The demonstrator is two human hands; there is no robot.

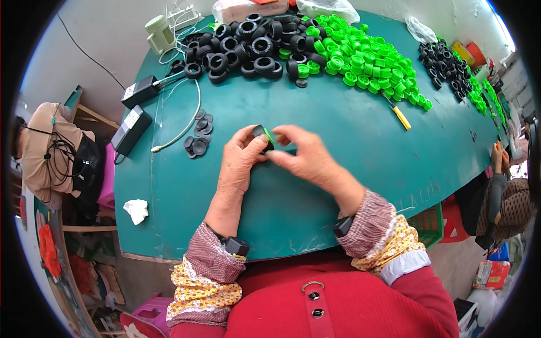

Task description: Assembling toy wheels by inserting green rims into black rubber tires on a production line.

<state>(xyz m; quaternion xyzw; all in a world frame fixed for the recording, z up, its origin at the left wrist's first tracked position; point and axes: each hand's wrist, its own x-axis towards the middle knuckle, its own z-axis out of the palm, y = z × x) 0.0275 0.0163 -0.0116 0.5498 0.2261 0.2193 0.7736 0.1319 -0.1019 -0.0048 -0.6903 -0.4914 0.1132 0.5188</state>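
Observation:
My left hand [239, 158] is closed around a small black toy tyre [259, 130] with a bright green wheel hub [269, 135] showing on its right side. Thumb and fingers pinch it from the left, covering part of it. Close against the green side is my right hand [307, 155], slightly blurred, its thumb and forefinger apart with a gap between them. Their tips are right at the edge of the wheel; whether both touch it is hard to see. Several flat black discs [198, 145] lie on the table left of my left hand.
A heap of black tyres [242, 48] and a pile of green hubs [372, 62] cover the far side of the green table [315, 208]. A yellow-handled screwdriver [401, 117] lies at right. Two black power adapters [131, 129], a white cable [194, 115] and crumpled tissue [136, 211] lie left. Other people [510, 208] sit nearby.

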